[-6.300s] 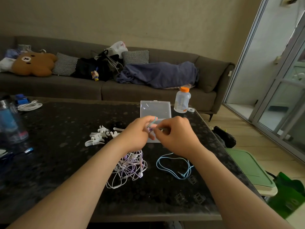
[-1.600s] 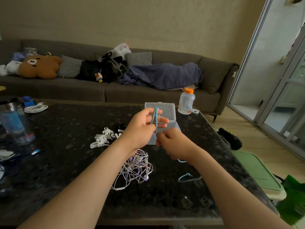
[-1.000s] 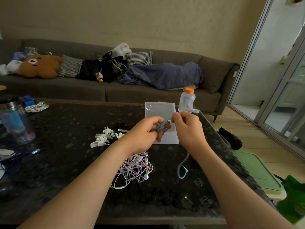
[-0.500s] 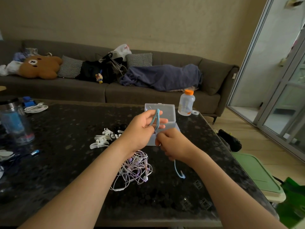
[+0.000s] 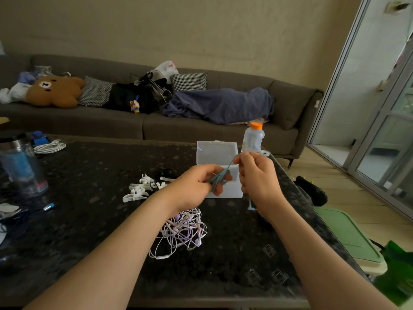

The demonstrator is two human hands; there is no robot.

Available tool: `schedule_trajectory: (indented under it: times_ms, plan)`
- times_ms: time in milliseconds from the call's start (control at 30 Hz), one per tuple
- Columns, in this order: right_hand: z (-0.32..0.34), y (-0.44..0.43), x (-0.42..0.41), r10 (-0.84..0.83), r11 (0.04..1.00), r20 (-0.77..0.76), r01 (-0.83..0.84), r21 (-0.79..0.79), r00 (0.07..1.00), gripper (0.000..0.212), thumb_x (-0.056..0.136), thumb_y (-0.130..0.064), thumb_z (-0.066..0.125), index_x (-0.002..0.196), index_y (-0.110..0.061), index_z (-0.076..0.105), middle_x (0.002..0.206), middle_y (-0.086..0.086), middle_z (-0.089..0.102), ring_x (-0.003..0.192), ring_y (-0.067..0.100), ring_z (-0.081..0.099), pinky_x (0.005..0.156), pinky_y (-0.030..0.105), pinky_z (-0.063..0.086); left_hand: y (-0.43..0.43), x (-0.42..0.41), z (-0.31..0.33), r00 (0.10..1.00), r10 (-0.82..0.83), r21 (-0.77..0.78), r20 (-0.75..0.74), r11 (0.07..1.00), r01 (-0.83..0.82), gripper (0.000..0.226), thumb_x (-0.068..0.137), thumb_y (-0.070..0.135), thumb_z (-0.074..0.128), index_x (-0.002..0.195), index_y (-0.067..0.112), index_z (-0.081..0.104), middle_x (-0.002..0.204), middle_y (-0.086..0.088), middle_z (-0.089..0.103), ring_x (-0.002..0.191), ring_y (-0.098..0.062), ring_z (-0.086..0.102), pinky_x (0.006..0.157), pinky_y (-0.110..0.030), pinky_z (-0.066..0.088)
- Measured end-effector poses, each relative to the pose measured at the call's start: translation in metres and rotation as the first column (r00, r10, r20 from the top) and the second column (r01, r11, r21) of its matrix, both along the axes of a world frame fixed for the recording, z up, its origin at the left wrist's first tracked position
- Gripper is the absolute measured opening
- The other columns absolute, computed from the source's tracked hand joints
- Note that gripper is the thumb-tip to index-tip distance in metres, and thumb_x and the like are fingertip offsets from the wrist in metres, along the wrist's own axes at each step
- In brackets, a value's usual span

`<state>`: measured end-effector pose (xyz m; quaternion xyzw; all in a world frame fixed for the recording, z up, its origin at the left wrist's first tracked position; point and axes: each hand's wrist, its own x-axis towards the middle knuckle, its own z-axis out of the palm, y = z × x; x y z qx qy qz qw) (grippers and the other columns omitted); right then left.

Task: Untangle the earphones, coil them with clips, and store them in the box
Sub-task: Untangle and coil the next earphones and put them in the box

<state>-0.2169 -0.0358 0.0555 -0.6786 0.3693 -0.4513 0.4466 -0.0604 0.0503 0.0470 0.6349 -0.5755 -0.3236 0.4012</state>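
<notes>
At the far left of the dark stone table (image 5: 89, 220) stands a clear tumbler (image 5: 21, 171), with a coiled white cable (image 5: 49, 148) lying just behind it. Nearer the middle, a loose heap of white clips (image 5: 143, 189) sits on the tabletop, just left of your left wrist.

Your left hand (image 5: 196, 186) is raised above the table, its fingers curled round a small bundle of the blue earphones (image 5: 220, 179), with loops of the cord showing between thumb and fingers. Under that forearm lies the tangle of white and purple earphones (image 5: 183, 231), a knotted pile resting on the table.

Behind both hands the clear plastic box (image 5: 215, 153) stands open, its lid tipped up toward the sofa (image 5: 134, 124). Whether anything lies inside it cannot be told.

Your right hand (image 5: 257, 177) is held just beside the left and a little higher. Its thumb and fingertips pinch a strand of the same blue cord, which runs taut from the bundle up to the pinch. Below the right wrist a short blue end hangs close to the tabletop.

Beyond the right hand, at the table's far edge, stands a small bottle with an orange cap (image 5: 253, 138).
</notes>
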Motion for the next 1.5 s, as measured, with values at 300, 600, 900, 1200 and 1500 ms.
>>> schedule_trajectory:
  times_ms: [300,600,900,1200,1500]
  plan:
    - [-0.021,-0.007,0.007,0.14,0.99,-0.435,-0.121,0.072,0.889,0.034,0.112,-0.031,0.048,0.095,-0.016,0.072,0.078,0.0,0.058,0.062,0.012,0.052,0.056,0.026,0.045,-0.001,-0.006,0.008,0.948,0.037,-0.094,-0.315,0.993,-0.07,0.061,0.101,-0.012,0.04,0.137,0.03,0.066,0.116,0.008,0.079,0.119,-0.011,0.069,0.107,-0.047,0.04]
    - [-0.02,0.007,0.022,0.18,0.954,-0.62,-0.289,-0.078,0.763,0.031,0.108,-0.023,0.052,0.087,-0.015,0.075,0.083,0.004,0.075,0.074,0.015,0.071,0.085,0.04,0.063,-0.009,-0.004,-0.004,0.973,0.206,-0.167,0.105,0.968,-0.187,0.06,0.102,-0.009,0.041,0.15,0.027,0.052,0.132,0.011,0.07,0.127,-0.016,0.063,0.103,-0.046,0.057]
    - [-0.021,-0.003,0.016,-0.063,0.909,-0.48,-0.148,-0.389,0.875,0.017,0.104,-0.019,0.065,0.113,-0.021,0.079,0.101,-0.006,0.074,0.094,0.011,0.069,0.087,0.025,0.059,-0.007,0.009,-0.01,0.963,0.139,0.025,0.23,0.989,-0.148,0.048,0.1,-0.006,0.046,0.13,0.027,0.064,0.109,0.005,0.073,0.113,-0.014,0.067,0.099,-0.038,0.055]
    - [-0.017,-0.007,0.012,-0.102,0.911,-0.288,-0.027,-0.411,0.952,0.009,0.099,-0.027,0.073,0.105,-0.025,0.079,0.095,-0.014,0.074,0.089,0.001,0.067,0.081,0.015,0.052,-0.006,0.001,0.001,0.982,0.068,0.064,-0.175,0.996,-0.057,0.032,0.112,0.027,0.04,0.11,0.016,0.07,0.097,-0.001,0.069,0.096,-0.016,0.062,0.086,-0.035,0.045]
    - [-0.016,0.0,0.02,0.126,0.987,-0.103,-0.136,-0.089,0.987,0.022,0.109,-0.03,0.056,0.117,-0.029,0.077,0.106,-0.01,0.077,0.102,0.008,0.074,0.089,0.036,0.065,-0.011,0.003,0.0,0.905,0.115,0.019,-0.411,0.993,-0.117,0.03,0.113,0.033,0.042,0.104,0.019,0.067,0.119,-0.015,0.072,0.116,-0.031,0.068,0.1,-0.048,0.052]
